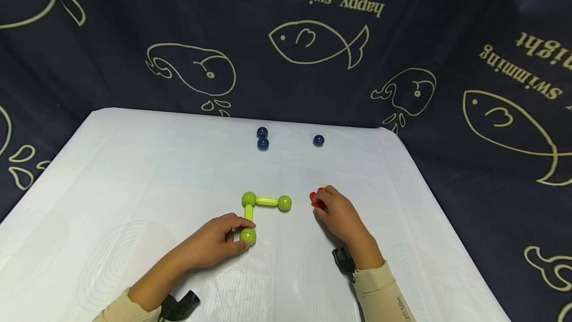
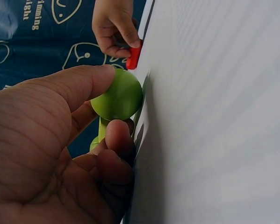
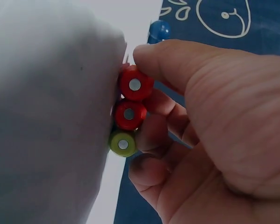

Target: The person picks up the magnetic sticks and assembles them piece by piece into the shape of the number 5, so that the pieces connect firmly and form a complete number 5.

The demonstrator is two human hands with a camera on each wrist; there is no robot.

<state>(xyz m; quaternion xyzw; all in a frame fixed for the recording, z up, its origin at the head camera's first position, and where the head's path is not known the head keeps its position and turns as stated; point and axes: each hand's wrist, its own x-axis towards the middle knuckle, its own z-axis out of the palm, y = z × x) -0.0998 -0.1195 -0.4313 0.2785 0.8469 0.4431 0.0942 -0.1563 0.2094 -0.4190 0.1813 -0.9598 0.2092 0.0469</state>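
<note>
On the white table, three green balls and two yellow-green rods form an L shape. My left hand [image 1: 218, 242] pinches the near green ball [image 1: 248, 236] between thumb and fingers. One rod [image 1: 267, 201] runs from the corner ball [image 1: 249, 199] to the right-hand ball [image 1: 284, 202]. My right hand [image 1: 341, 215] grips a red magnetic rod [image 3: 134, 84], thumb over its top. Beside that rod, in the right wrist view, lie a second red rod [image 3: 129, 114] and a yellow-green rod [image 3: 123, 143], silver discs in their ends. The fingers partly cover these rods.
Toward the far table edge, two dark blue balls [image 1: 262, 143] sit together, with another blue ball [image 1: 319, 140] off to their right. A dark cloth [image 1: 250, 83] with fish and whale drawings hangs behind the table. Black wrist devices [image 1: 178, 307] are on both forearms.
</note>
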